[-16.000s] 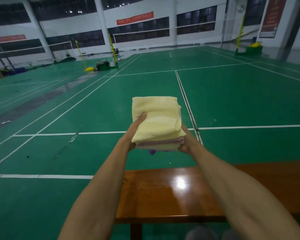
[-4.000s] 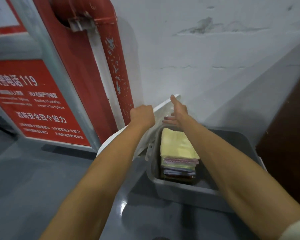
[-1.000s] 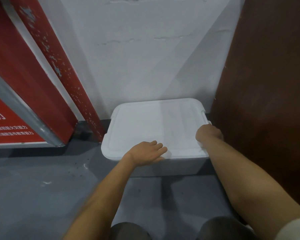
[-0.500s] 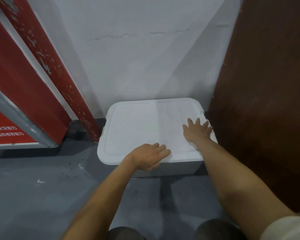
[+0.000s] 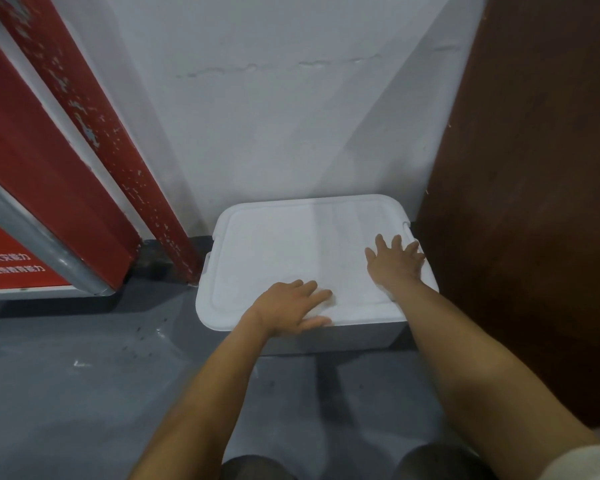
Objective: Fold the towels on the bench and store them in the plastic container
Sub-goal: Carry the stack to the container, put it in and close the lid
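White lid (image 5: 291,244) shut on container (image 5: 343,337), long axis left-right, left hand (image 5: 288,308), right hand (image 5: 395,263) flat, grips open.

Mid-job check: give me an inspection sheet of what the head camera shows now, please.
Surface: grey floor, speckled with dark specks.
Job's things: grey plastic container closed under white rectangular lid; towels not visible.
Clutter: nothing seen.
Hands: left hand flat on lid's front edge; right hand flat, fingers spread, near lid's right edge.
Cables: nothing seen.
Surroundings: white wall, chipped red pipe, red sign, brown panel.
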